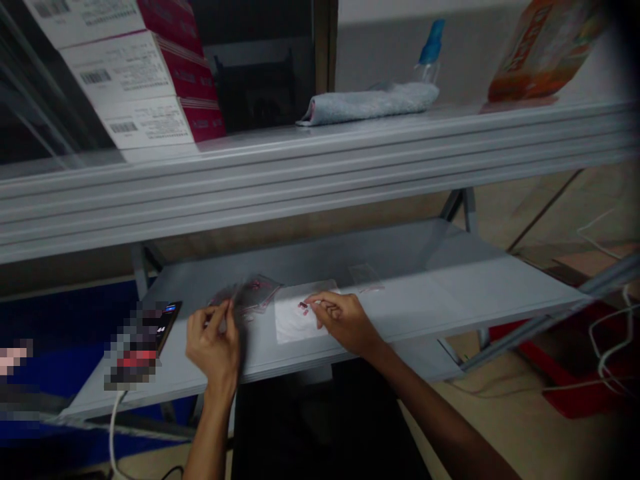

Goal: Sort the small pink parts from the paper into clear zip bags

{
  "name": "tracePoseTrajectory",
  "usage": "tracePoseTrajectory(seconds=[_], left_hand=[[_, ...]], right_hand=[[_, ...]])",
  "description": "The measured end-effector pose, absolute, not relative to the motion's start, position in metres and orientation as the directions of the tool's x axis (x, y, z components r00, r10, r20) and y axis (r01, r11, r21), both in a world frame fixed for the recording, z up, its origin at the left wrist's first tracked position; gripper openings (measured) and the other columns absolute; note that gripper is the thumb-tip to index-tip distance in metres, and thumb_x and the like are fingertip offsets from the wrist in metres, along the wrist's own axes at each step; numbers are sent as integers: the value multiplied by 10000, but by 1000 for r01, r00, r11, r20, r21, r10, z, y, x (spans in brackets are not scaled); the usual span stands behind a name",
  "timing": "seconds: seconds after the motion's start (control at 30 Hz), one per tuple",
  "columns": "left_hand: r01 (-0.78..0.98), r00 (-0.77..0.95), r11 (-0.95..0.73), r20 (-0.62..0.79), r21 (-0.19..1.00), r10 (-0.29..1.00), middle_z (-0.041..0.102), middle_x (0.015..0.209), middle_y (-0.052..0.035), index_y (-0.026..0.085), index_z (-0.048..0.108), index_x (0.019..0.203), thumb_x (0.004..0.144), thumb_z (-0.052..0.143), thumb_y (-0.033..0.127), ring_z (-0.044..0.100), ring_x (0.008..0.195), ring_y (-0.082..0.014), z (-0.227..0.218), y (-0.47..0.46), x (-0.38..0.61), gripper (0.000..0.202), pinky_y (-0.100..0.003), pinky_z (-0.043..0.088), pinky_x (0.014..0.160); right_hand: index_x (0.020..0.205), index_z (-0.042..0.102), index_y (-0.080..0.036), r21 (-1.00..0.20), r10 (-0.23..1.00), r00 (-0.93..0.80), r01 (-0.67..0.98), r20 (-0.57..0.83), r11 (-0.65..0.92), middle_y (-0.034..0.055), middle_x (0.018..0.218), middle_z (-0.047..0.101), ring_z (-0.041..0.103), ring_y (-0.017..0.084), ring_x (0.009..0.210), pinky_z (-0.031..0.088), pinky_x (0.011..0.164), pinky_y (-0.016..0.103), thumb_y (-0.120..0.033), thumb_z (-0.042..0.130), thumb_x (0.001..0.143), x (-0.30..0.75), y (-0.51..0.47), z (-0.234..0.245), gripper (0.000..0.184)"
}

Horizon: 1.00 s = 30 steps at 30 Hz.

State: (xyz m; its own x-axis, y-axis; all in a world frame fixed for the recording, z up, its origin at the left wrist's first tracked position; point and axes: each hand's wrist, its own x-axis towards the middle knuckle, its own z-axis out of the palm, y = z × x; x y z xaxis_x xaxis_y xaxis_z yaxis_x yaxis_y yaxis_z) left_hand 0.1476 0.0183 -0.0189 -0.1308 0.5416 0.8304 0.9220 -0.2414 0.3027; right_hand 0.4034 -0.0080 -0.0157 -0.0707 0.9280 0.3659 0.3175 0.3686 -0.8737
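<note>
My left hand (215,340) is raised over the left part of the grey lower shelf, thumb and fingers pinched. A blurred, see-through piece, apparently a small clear plastic bag (220,293), shows at its fingertips. Just behind lie several clear bags (263,293) with red bits in them. My right hand (347,317) reaches over a white translucent sheet (293,327), fingers closed together. Small dark-red pieces (303,309) lie on that sheet right by its fingertips. Whether the fingers grip one of them cannot be made out.
Another clear bag (366,277) lies right of the sheet. A lit phone (167,327) with a white cable rests at the left edge. The upper shelf (325,167) overhangs the back, bearing stacked boxes (140,87), a folded cloth (370,105), a spray bottle (431,50) and an orange package (540,53).
</note>
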Motion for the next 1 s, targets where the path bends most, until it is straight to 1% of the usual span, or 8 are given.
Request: tracePoseTrajectory(seconds=[0.17, 0.33, 0.4, 0.5, 0.67, 0.73, 0.83, 1.0], left_hand=[[790, -325, -327, 806, 519, 495, 659, 898, -58, 167, 724, 944, 896, 622, 307, 598, 790, -186, 1, 7, 150, 180, -304, 466, 713], [449, -469, -426, 613, 786, 636, 708, 897, -46, 163, 686, 971, 886, 626, 376, 673, 814, -181, 21, -9, 162, 237, -311, 534, 770], [239, -424, -397, 463, 886, 778, 729, 873, -44, 163, 676, 992, 861, 651, 404, 693, 732, -176, 22, -11, 167, 275, -318, 568, 721], [55, -327, -304, 305, 951, 895, 742, 863, -50, 155, 700, 973, 805, 710, 410, 707, 729, -190, 18, -13, 175, 306, -325, 590, 689], [241, -314, -319, 385, 917, 868, 746, 901, -59, 162, 760, 916, 776, 744, 377, 688, 868, -212, 17, -33, 187, 257, -306, 560, 741], [325, -309, -342, 441, 882, 843, 740, 887, -50, 175, 766, 900, 797, 732, 355, 675, 860, -198, 20, -47, 193, 211, -277, 535, 720], [359, -208, -392, 482, 847, 851, 717, 821, -27, 191, 769, 893, 834, 702, 316, 647, 760, -166, 22, -67, 204, 153, -255, 505, 663], [408, -44, -458, 518, 790, 855, 729, 889, -27, 226, 773, 970, 872, 669, 248, 667, 811, -170, 24, -83, 214, 145, -274, 519, 742]], right_hand=[[1048, 707, -196, -953, 938, -225, 85, 265, 290, 37, 759, 691, 624, 131, 570, 507, 529, 245, -350, 549, 921, 363, -18, -30, 255], [1334, 519, -260, -944, 939, -97, -21, 329, 329, 94, 1248, 610, 659, 144, 809, 546, 539, 223, -334, 631, 872, 357, -17, -29, 482], [1359, 472, -270, -953, 942, -156, -104, 297, 284, 98, 1258, 587, 657, 142, 788, 523, 480, 203, -370, 649, 858, 360, -16, -28, 541], [1259, 530, -232, -966, 943, -211, -93, 255, 241, 77, 1097, 623, 638, 126, 682, 465, 427, 185, -404, 651, 859, 361, -16, -28, 452], [1020, 604, -198, -834, 829, 193, 306, 526, 458, 71, 1043, 580, 559, 119, 711, 499, 638, 257, -282, 667, 852, 357, -32, -16, 199], [895, 610, -192, -780, 818, 57, 347, 572, 521, 34, 910, 592, 527, 105, 641, 475, 635, 251, -262, 668, 855, 355, -42, -9, 99], [793, 600, -187, -748, 811, -215, 312, 545, 586, -12, 752, 594, 532, 100, 599, 444, 603, 225, -240, 708, 818, 350, -55, -3, 123], [790, 621, -168, -708, 812, -273, 398, 516, 583, 5, 736, 612, 549, 122, 655, 432, 632, 231, -122, 611, 832, 348, -59, 0, 63]])
